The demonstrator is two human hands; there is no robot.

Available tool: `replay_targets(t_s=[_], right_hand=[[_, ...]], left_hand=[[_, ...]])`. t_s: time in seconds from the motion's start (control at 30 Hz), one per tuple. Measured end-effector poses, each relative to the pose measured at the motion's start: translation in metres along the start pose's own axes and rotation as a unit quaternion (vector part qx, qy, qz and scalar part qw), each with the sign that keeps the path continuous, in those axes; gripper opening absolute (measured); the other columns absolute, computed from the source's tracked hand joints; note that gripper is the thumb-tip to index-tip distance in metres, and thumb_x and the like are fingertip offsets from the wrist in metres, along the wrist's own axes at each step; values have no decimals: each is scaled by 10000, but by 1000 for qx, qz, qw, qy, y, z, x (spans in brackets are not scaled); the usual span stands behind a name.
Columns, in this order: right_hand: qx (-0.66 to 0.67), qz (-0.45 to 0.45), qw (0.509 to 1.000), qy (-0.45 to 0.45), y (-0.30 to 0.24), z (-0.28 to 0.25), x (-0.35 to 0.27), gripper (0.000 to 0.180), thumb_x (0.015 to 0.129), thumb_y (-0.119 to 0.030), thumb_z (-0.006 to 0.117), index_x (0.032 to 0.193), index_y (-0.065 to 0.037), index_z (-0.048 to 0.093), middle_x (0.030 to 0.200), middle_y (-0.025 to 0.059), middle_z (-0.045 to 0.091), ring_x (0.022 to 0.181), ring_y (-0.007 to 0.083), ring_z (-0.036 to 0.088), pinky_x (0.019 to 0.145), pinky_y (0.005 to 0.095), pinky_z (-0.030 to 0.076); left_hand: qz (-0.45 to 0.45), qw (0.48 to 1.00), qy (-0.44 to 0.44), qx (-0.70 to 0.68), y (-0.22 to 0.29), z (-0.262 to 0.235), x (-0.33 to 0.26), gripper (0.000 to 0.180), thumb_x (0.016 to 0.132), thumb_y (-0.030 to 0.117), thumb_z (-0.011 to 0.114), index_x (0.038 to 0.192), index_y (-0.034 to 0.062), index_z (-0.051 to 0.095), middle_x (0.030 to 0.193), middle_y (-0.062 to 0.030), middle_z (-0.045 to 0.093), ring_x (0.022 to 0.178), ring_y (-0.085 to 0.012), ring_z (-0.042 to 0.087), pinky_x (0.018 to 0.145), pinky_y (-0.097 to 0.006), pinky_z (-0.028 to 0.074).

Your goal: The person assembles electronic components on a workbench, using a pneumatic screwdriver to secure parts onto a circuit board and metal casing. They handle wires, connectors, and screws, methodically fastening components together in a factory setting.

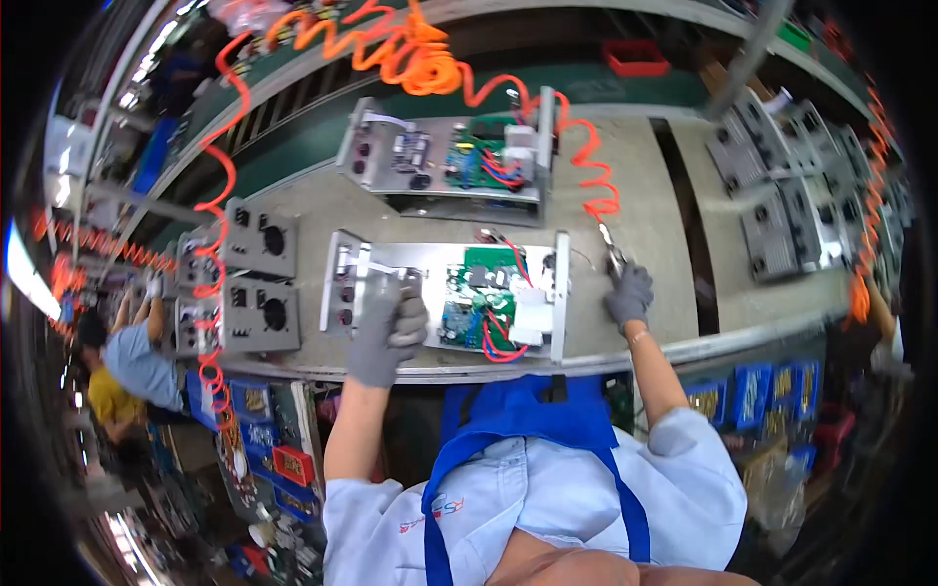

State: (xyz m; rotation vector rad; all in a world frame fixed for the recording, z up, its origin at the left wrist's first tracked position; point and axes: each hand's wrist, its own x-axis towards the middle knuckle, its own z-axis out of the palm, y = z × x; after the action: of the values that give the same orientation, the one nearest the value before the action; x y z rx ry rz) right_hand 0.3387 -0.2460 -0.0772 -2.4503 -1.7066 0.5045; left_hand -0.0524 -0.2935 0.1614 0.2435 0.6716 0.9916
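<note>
Gripping chassis at its left end, left hand closed on panel | right hand closed on tool just right of chassis | risk: hose snags wires, tool slips onto board

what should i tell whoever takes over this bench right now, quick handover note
Left hand: gloved, resting on the left end of the near open metal chassis, fingers over its edge.
Right hand: gloved, gripping a tool on the orange coiled hose, just right of the chassis and clear of it.
Inside the near chassis: green circuit board and red and blue wires in place, top open.
A second open chassis sits behind it on the bench.
Grey panels stand to the left.
Left: can't tell which fasteners are in; both units lack covers.
</note>
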Motion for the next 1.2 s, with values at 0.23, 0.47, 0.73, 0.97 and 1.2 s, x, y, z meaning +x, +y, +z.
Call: replay_targets(t_s=[0.23,0.47,0.73,0.97,1.2], right_hand=[[340,1,931,-134,25,-36,45,428,656,-102,599,1074,-29,547,824,114,564,760,253,606,662,372,506],[697,-87,678,-215,-26,-213,22,466,656,-196,676,1078,-61,531,861,37,546,663,114,536,569,247,468],[854,-367,368,-34,-149,-279,42,409,760,-155,593,1159,-105,521,995,87,544,806,218,546,664,348,510],[861,-363,355,7,-150,-249,41,364,764,-122,624,1119,-151,548,943,57,561,739,175,545,609,333,490],[881,-342,324,50,-131,-236,47,383,759,-147,633,1131,-159,547,941,57,568,718,169,537,604,319,470]], left_hand=[[-83,986,-6,146,-6,61,86,330,951,437,529,959,107,532,690,74,376,524,-1,305,400,-150,194],[-40,983,-6,178,-26,47,147,309,932,178,569,1185,1,555,983,-61,597,739,-76,563,553,-170,459],[-48,997,6,56,-25,55,171,300,969,234,539,1168,10,526,930,-29,527,758,-63,508,532,-150,440],[-44,998,39,7,-19,66,182,278,968,249,538,1151,42,508,826,-12,460,675,-61,429,472,-131,389],[-68,995,-34,-65,-27,48,197,330,929,346,595,1060,50,532,800,17,487,598,-34,404,435,-144,310]])
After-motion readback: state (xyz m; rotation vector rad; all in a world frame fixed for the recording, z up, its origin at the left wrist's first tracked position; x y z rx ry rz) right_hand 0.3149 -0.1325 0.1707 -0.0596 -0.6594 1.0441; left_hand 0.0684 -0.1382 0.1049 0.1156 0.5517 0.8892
